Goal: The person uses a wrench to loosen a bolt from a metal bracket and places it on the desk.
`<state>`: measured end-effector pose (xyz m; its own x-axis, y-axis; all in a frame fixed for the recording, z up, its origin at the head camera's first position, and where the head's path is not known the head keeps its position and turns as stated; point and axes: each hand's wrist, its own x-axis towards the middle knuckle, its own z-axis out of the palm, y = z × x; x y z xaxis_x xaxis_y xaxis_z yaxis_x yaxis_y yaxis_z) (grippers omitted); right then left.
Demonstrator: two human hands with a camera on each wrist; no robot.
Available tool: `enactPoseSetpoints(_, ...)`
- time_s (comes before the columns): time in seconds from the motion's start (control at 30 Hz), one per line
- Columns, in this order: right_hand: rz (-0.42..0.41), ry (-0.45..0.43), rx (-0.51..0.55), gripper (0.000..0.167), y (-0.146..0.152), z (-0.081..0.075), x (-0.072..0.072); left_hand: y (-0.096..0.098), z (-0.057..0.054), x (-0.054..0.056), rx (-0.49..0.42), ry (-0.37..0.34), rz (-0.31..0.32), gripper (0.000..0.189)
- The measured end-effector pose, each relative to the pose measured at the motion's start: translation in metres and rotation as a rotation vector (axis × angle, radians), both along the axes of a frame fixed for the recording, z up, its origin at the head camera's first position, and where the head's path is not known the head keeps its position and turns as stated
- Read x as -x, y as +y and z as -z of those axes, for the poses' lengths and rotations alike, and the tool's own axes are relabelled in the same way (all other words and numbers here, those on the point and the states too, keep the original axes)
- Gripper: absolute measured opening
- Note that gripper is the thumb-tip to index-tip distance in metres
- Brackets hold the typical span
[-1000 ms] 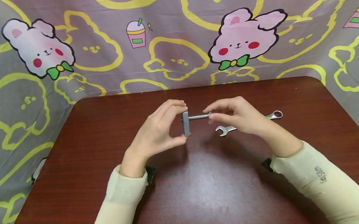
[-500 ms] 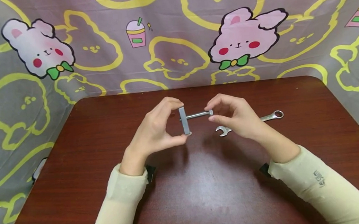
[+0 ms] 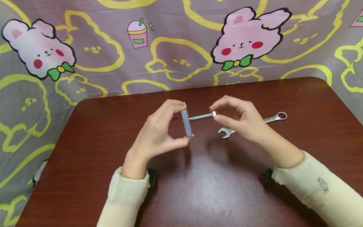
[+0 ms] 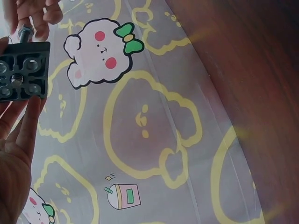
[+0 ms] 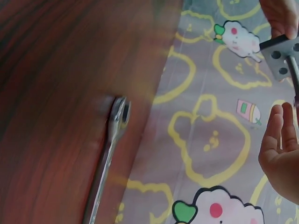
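Observation:
My left hand grips a grey square plate by opposite edges, fingers on top and thumb below, upright above the table. In the left wrist view the plate shows a ribbed face with holes near its corners. A long silver bolt passes through its middle; the threaded tip pokes out on the ribbed side. At the other end, my right hand has its curled fingers and thumb around the hex head, the thumb right at it.
A silver combination wrench lies on the brown wooden table, partly hidden behind my right hand. Its ring end shows in the right wrist view. A curtain with cartoon prints hangs behind the table.
The plate and bolt have tilted slightly and shifted a little. My right fingers have changed position around the bolt head, exposing more of it. The wrench has stayed put.

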<state>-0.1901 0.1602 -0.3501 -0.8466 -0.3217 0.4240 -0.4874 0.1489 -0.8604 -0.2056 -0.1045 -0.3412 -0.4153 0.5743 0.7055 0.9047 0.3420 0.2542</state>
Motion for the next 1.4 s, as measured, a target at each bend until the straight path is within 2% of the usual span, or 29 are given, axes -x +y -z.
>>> enactPoseSetpoints(0.1,0.050,-0.031,-0.059,0.020,0.004,-0.001,0.001,0.000,0.000,-0.001,0.005,0.013,0.006,0.063)
enactPoseSetpoints(0.23,0.058,-0.085,-0.072,0.015,0.006,-0.001,0.002,0.001,0.000,-0.001,0.017,0.038,0.012,0.062)
enactPoseSetpoints(0.43,-0.004,-0.136,-0.057,0.014,0.006,-0.002,0.003,0.002,0.000,-0.002,0.040,0.074,0.008,0.061)
enactPoseSetpoints(0.6,-0.066,-0.190,-0.036,0.020,0.006,-0.002,0.003,0.002,0.001,-0.003,0.059,0.066,0.008,0.061)
enactPoseSetpoints(0.67,-0.059,-0.179,-0.042,0.021,0.006,-0.002,0.002,0.002,0.002,-0.002,0.060,0.059,0.007,0.061)
enactPoseSetpoints(0.77,-0.029,-0.112,-0.058,0.019,0.003,-0.002,0.000,0.001,0.003,-0.002,0.049,0.050,0.002,0.062)
enactPoseSetpoints(0.87,-0.026,-0.045,-0.021,0.020,-0.001,-0.002,-0.002,0.001,0.003,-0.001,0.030,0.033,0.004,0.064)
enactPoseSetpoints(1.03,-0.062,-0.002,0.071,0.030,-0.008,-0.002,-0.004,0.002,0.003,0.001,0.014,0.003,0.009,0.066)
enactPoseSetpoints(1.2,-0.026,0.054,0.045,0.034,-0.011,-0.001,-0.008,0.002,0.004,0.001,0.005,-0.020,0.009,0.067)
enactPoseSetpoints(1.3,-0.020,0.042,0.043,0.039,-0.010,-0.001,-0.009,0.002,0.003,0.000,0.000,-0.020,0.014,0.066)
enactPoseSetpoints(1.4,0.013,-0.001,0.027,0.034,-0.008,-0.002,-0.008,0.001,0.004,0.000,-0.004,-0.010,0.018,0.065)
